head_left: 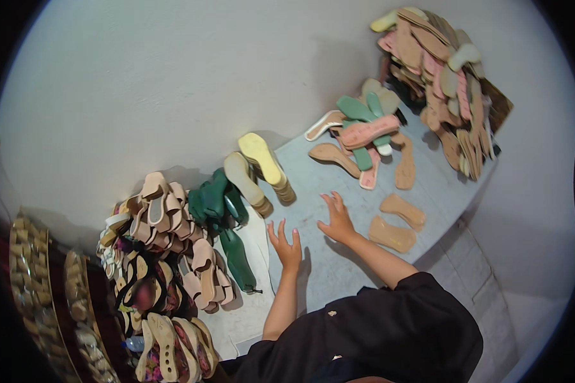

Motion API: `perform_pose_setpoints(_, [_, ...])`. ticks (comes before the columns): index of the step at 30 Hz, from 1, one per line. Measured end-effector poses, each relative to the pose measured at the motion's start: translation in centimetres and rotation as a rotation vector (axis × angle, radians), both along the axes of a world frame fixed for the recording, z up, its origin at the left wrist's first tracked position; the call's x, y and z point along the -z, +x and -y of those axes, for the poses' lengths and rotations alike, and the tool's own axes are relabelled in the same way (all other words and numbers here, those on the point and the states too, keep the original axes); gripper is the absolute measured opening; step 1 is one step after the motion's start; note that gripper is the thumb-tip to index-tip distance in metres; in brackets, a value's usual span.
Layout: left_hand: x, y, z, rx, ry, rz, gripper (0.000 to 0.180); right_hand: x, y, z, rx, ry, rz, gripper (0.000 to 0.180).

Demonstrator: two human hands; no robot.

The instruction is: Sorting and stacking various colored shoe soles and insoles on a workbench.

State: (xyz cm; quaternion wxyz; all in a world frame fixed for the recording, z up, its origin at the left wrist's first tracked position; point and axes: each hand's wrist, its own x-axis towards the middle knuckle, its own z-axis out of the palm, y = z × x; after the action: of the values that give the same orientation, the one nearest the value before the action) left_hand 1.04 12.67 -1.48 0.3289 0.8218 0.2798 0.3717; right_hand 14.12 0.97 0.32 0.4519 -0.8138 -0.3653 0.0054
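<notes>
Evidently, spread fingers (336, 203) with nothing in them

The left hand (287, 254) and right hand (340, 223) are held apart, each with its fingers parted and lightly bent, perhaps to stay clear of the pieces around. Both are over the bare middle of the worktop (319, 271); whether either touches it, I cannot tell.

Nearest the right hand lie two tan sole pieces (393, 234), side by side, probably kept together as a pair. Just beyond the left fingers are two thick shoes (262, 159), one yellow-soled, one beige-soled, seemingly turned sole up to spare their uppers. One green shoe (236, 258) lies left of that hand, below a green heap (212, 198) too tangled to count.

Farther out, a loose scatter shows two pink sole pieces (369, 131) and at least three green ones (356, 108). The tall stack (410, 48) and the beige sandals (160, 210), presumably piled to save room, overlap too much for counting.
</notes>
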Motion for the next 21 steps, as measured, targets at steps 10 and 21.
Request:
perform_pose_setpoints(10, [3.8, -1.3, 12.4, 0.425, -0.02, -0.116, 0.026, 5.4, -1.9, 19.3, 0.525, -0.232, 0.1, 0.048])
perform_pose_setpoints(21, [4.1, 8.0, 19.1, 0.359, -0.062, -0.154, 0.025, 5.6, 9.0, 25.6, 0.453, -0.196, 0.011, 0.036])
